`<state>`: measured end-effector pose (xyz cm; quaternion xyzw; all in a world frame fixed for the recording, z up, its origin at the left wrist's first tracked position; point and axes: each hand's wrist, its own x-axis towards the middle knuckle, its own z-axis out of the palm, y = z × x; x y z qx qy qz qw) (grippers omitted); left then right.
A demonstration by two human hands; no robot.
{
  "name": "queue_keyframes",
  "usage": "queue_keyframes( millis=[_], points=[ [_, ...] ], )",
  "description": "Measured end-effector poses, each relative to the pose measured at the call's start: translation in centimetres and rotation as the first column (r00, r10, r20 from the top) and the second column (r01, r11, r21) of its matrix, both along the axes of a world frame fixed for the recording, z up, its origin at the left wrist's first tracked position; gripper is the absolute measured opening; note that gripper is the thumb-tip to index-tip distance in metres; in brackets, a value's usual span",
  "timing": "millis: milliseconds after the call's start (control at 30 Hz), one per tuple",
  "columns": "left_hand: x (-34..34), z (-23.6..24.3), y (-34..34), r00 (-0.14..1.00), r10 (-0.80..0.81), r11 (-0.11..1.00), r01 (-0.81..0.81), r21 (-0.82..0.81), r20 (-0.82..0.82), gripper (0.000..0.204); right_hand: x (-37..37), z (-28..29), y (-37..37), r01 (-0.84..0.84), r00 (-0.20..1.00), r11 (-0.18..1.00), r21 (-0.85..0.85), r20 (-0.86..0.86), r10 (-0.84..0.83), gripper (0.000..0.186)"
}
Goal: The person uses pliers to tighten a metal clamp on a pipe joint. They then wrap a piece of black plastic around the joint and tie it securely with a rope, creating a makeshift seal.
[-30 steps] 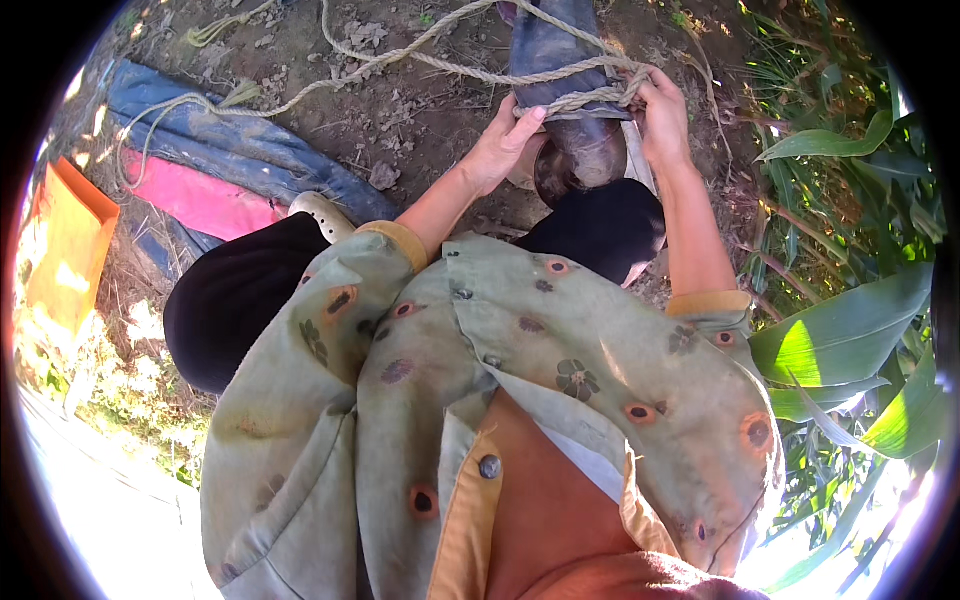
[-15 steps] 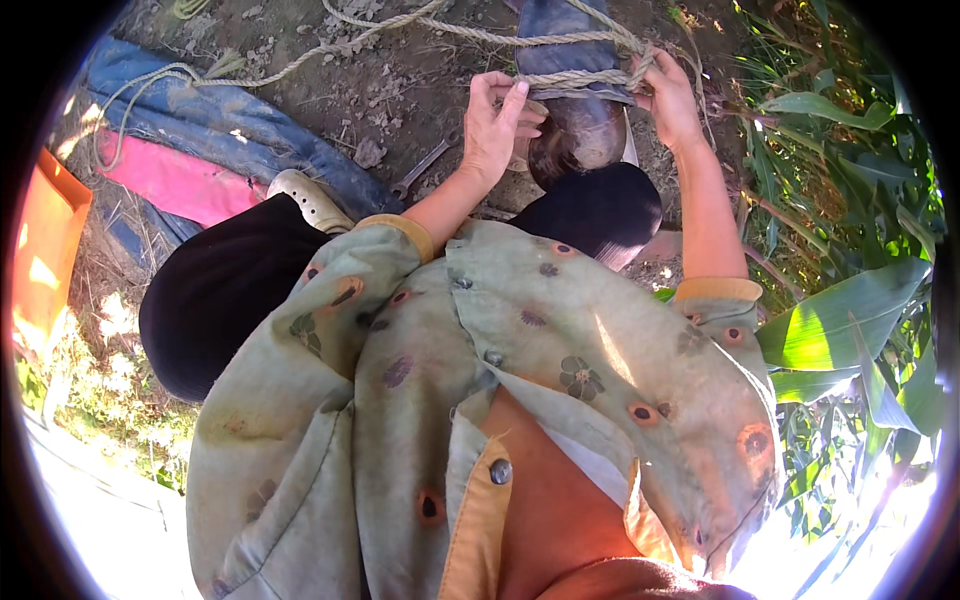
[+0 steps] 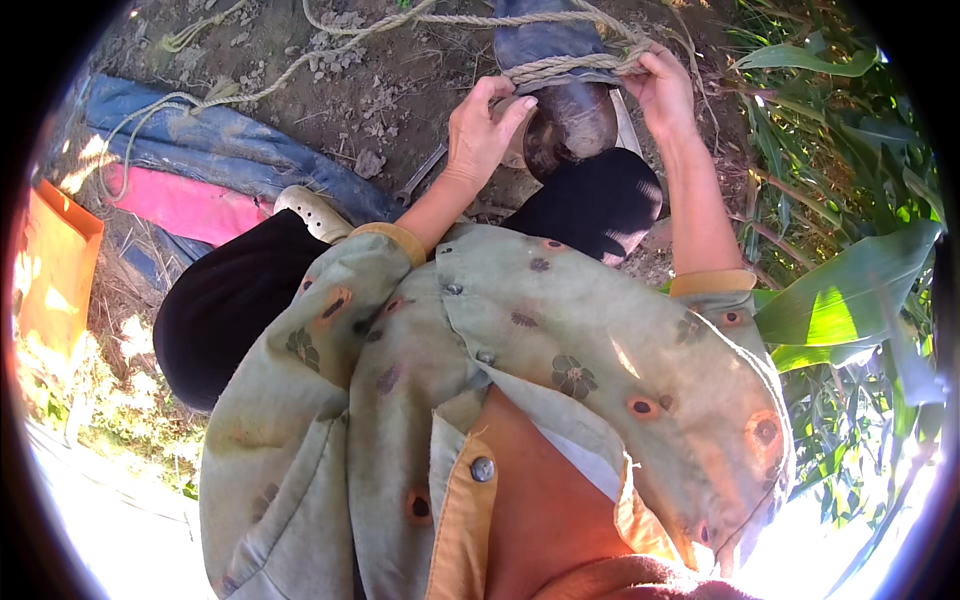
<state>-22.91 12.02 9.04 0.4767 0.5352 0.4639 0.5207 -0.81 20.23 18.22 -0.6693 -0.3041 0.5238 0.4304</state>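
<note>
The right hand (image 3: 664,95) pinches the rope (image 3: 560,68) while the left hand (image 3: 480,135), grip unclear, should keep turns snug around the blue sleeve (image 3: 543,42).

Rope strand (image 3: 470,20) farther from coils (image 3: 560,68)

Single head view: left of two wide fisheyes worn side by side on head. Faces steeply down the wearer's own front, picture upright. Jacket (image 3: 520,340) nearest the lens, fills lower middle. Left hand (image 3: 478,135) and right hand (image 3: 664,95) farther off, near top edge. Ground (image 3: 400,110) seen from above, past the hands; leaves (image 3: 850,285) along right side. Dark round rim cuts the corners.
</note>
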Motion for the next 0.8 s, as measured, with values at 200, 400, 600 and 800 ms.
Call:
queue_keyframes(
  millis=[200, 400, 600, 800],
  points=[
    [-0.5, 1.3, 1.6, 0.85, 0.045, 0.921, 0.168, 0.351, -0.525, 0.013, -2.0, 1.8, -0.6, -0.126, 0.983, 0.991, 0.041, 0.137, 0.119, 0.028],
    [0.0, 1.3, 0.9, 0.829, -0.019, 0.902, 0.255, 0.348, -0.559, 0.016, -3.4, 3.8, 1.4, -0.081, 0.986, 0.996, 0.037, 0.15, 0.074, 0.022],
    [-0.1, 0.8, 1.6, 0.858, 0.025, 0.883, 0.221, 0.414, -0.513, 0.017, -7.4, 6.0, -2.2, -0.141, 0.988, 0.987, 0.077, 0.067, 0.136, 0.028],
    [0.0, 0.7, 1.4, 0.867, 0.052, 0.862, 0.212, 0.46, -0.496, 0.022, -4.1, 9.3, -1.2, -0.695, 0.466, 0.698, -0.173, 0.631, 0.621, 0.041]
  ],
)
